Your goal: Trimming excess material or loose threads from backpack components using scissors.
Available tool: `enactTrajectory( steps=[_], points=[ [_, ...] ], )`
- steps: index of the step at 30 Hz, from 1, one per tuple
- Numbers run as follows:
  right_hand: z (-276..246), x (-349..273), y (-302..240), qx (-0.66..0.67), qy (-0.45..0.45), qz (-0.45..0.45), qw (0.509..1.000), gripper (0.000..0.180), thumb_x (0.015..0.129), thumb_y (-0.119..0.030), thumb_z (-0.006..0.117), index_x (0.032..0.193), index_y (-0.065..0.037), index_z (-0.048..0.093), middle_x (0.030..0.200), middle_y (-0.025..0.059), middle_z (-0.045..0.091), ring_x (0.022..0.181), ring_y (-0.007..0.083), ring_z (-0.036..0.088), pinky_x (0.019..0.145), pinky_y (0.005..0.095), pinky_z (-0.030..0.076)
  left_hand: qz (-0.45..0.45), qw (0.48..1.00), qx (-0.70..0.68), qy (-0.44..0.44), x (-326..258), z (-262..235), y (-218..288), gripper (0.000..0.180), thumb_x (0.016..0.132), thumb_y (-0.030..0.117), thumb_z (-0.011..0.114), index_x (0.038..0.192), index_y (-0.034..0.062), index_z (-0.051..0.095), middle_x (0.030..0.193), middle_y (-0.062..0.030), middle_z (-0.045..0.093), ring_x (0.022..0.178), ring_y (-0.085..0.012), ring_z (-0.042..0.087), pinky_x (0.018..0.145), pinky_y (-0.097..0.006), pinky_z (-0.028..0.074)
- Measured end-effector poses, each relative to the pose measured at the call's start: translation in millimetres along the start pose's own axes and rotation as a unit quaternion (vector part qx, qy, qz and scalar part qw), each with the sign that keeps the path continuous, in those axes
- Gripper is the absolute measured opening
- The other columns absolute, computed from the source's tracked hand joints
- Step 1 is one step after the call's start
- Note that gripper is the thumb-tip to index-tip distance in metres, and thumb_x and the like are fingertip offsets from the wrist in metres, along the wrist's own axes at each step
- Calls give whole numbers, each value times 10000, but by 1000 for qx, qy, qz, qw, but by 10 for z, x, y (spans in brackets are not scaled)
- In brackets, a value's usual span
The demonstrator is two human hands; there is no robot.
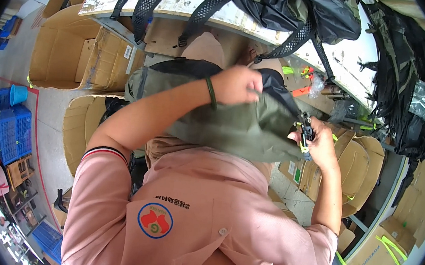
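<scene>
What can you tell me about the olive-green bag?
The olive-green bag is limp, creased, smooth-looking fabric with black panels along its far side. It lies across the person's legs, spread left to right, partly blurred. At the bag's right end, the right grip holds a dark item with yellow-green bits; the left grip is over it, contact unclear.

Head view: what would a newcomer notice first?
First, the grey-green fabric across the lap, the blurred left hand over it and the right hand holding small dark parts at its right end. Next, dark bags heaped on the white table at the top, then the blue crate far left.
</scene>
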State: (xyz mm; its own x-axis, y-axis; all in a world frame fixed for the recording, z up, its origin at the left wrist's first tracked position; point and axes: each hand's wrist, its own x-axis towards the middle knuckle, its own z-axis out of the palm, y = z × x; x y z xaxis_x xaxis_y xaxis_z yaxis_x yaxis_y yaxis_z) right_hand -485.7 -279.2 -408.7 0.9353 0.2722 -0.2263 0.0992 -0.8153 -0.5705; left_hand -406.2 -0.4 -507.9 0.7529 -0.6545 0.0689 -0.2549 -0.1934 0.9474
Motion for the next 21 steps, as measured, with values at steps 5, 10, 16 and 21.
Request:
enactTrajectory(
  steps=[5,10,16,21],
  points=[
    [111,-202,153,134,30,59,989,260,713,19,766,884,-13,572,666,-30,480,614,64,454,579,239,419,73,943,239,220,54,-277,398,284,771,187,700,1001,82,571,954,-90,575,923,-287,552,817,-389,436],
    [468,-452,373,193,-25,57,979,381,739,165,613,1064,-18,539,938,69,608,787,149,639,735,298,564,106,954,258,-106,-763,-30,732,410,716,304,752,1021,105,562,1030,-96,535,991,-303,513,880,-413,387],
    [913,-383,409,-7,1,-38,999,313,668,-57,772,906,-66,569,845,97,607,796,299,577,752,403,462,58,948,303,-80,-1295,133,240,337,750,252,721,1028,116,587,1086,-89,537,1021,-286,507,902,-423,368],
    [862,-221,388,143,3,51,988,269,710,-15,749,872,-43,537,756,107,579,675,214,559,647,323,480,24,959,271,-76,-1256,126,23,135,796,166,669,912,119,617,1035,-52,575,991,-264,529,883,-400,376]
  ],
)
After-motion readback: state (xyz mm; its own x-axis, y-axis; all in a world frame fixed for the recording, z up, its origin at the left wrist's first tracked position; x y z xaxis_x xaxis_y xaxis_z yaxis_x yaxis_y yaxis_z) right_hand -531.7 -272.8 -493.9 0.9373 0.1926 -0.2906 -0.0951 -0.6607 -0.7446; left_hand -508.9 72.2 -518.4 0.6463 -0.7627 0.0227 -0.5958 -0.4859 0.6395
